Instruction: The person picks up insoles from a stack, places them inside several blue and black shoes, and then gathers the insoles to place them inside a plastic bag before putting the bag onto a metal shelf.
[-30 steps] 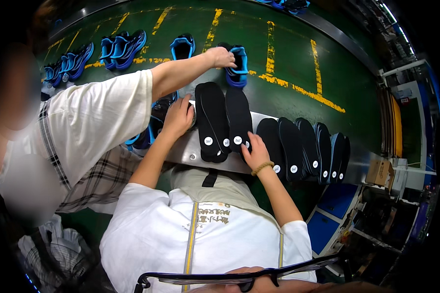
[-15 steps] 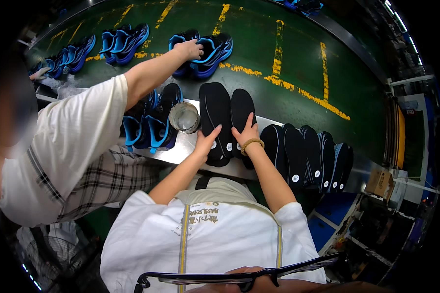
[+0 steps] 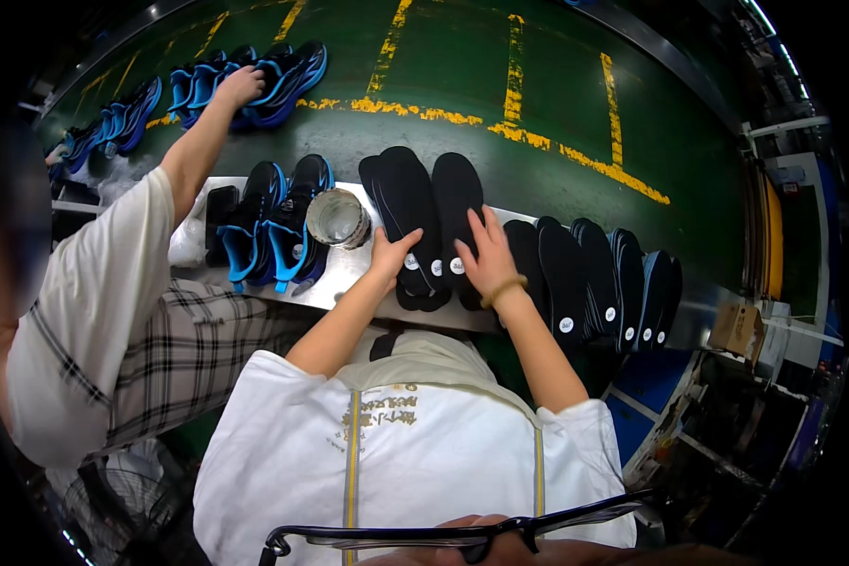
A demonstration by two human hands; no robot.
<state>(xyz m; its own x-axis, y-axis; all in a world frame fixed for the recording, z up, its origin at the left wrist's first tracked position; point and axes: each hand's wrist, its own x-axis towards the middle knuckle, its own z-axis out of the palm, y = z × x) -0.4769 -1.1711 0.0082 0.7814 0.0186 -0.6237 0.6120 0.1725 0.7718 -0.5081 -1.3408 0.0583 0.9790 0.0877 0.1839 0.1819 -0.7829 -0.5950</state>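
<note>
Two black insoles with round white stickers at their heels lie side by side before me: a left insole point(image 3: 407, 203), overlapping others beneath it, and a right insole point(image 3: 457, 212). My left hand point(image 3: 393, 257) grips the left insole near its heel, thumb on top and fingers hidden below. Stretched fingers of my right hand point(image 3: 489, 257) rest along the right insole's outer edge. Just left of the insoles stands a round, crusted pot point(image 3: 338, 218) with pale contents. Beyond it is a pair of black and blue sneakers point(image 3: 288, 226).
A metal ledge point(image 3: 349, 274) carries these things; more insoles point(image 3: 575, 283) stand in a row to the right. A co-worker's hand point(image 3: 243, 85) touches sneakers point(image 3: 288, 80) on the green conveyor belt point(image 3: 443, 75). A cardboard box point(image 3: 736, 328) sits far right.
My right hand's fingers have spread farther apart. The co-worker's hand and the sneakers under it have shifted left, beside another pair. My view has moved slightly.
</note>
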